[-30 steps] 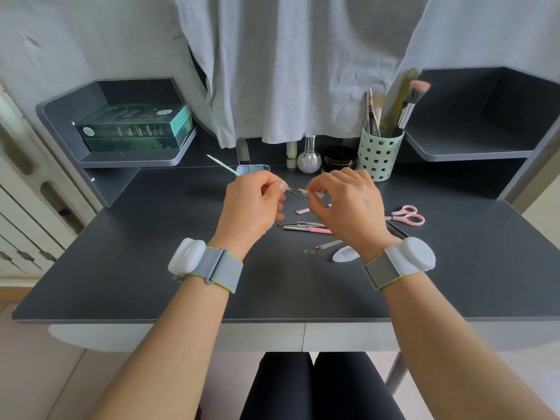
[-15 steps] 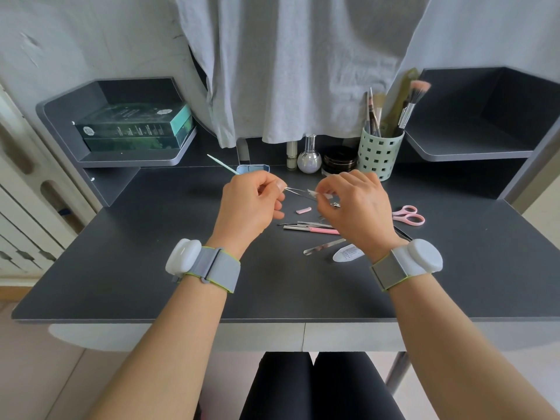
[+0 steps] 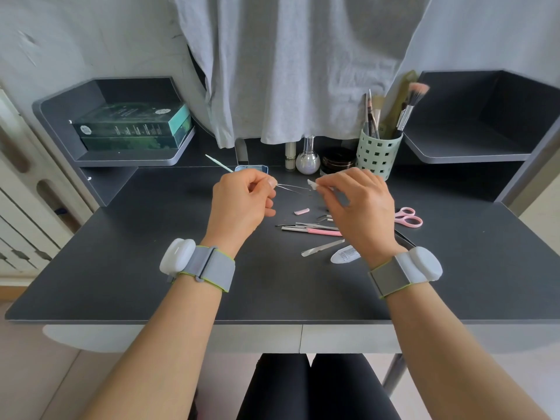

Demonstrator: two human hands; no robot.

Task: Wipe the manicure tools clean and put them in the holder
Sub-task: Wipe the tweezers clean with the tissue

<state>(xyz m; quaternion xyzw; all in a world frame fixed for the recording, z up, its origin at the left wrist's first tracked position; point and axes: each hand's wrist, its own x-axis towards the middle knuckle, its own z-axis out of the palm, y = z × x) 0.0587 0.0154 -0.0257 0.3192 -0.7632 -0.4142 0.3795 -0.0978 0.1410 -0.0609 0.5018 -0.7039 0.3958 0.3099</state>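
- Head view: our left hand (image 3: 242, 204) pinches the tweezers (image 3: 289, 187) by the back end, tips pointing right; our right hand (image 3: 356, 201) pinches a small white wipe (image 3: 312, 184) just beside those tips, apart from them. Both grips are narrow, fingers curled on what they hold.
- Holder (image 3: 377, 154), a pale green perforated cup, stands at the back right of the desk (image 3: 121, 262), already carrying brushes (image 3: 409, 107). Unwiped tools (image 3: 315, 230) lie on the desk between the hands and under the right one, with pink scissors (image 3: 407, 216) further right.
- Risk, in our judgement: the tweezers are thin and held at one end only; a wiping stroke that drags along them could pull them out of the pinch and drop them among the tools below.
- Risk: the tips are fine and could snag or pierce the wipe, or prick a finger behind it.
- Risk: the holder is crowded, so an insertion could foul the brushes or tip the cup.
- Writing: print shows on the green boxes (image 3: 133, 125) on the left shelf and on a white packet (image 3: 345, 255) near the right wrist; both are too small to read.
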